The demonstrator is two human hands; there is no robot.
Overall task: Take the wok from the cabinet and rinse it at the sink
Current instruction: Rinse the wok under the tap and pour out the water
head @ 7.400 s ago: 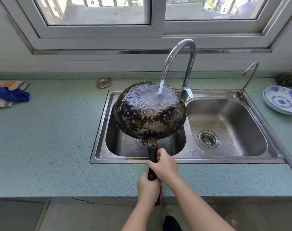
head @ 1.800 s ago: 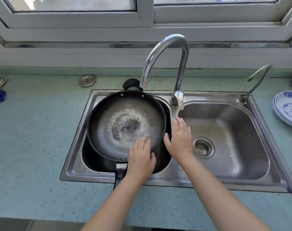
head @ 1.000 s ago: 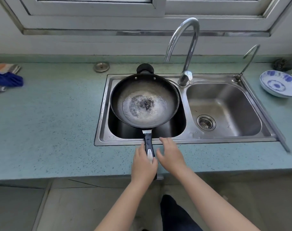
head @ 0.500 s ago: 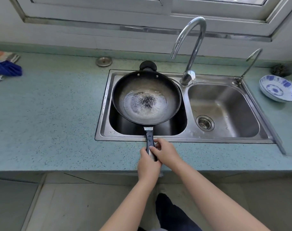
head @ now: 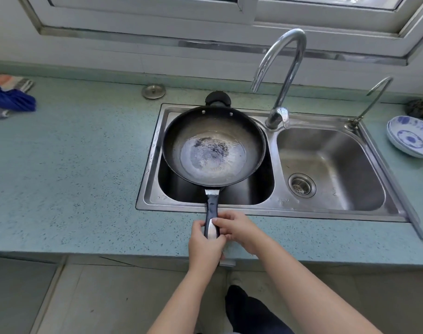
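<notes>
A dark wok (head: 212,145) sits upright across the left basin of the steel double sink (head: 335,208), a shallow pool of water in its bottom. Its long black handle (head: 211,210) reaches over the sink's front rim toward me. My left hand (head: 205,247) wraps the handle's near end from the left. My right hand (head: 239,227) closes on the handle from the right, just ahead of the left. The curved faucet (head: 284,68) stands behind, spout over the wok's right side, and no water runs.
A blue-and-white bowl (head: 411,136) rests on the teal counter (head: 68,169) at the far right, a dark scrubber (head: 420,108) behind it. A blue cloth (head: 10,98) lies far left, a metal sink plug (head: 153,91) behind the sink. A thin second tap (head: 374,97) rises at right.
The wok was held upside down under running water, then laid upright in the left basin with the water off. Both hands moved from its rim to the handle and closed on it.
</notes>
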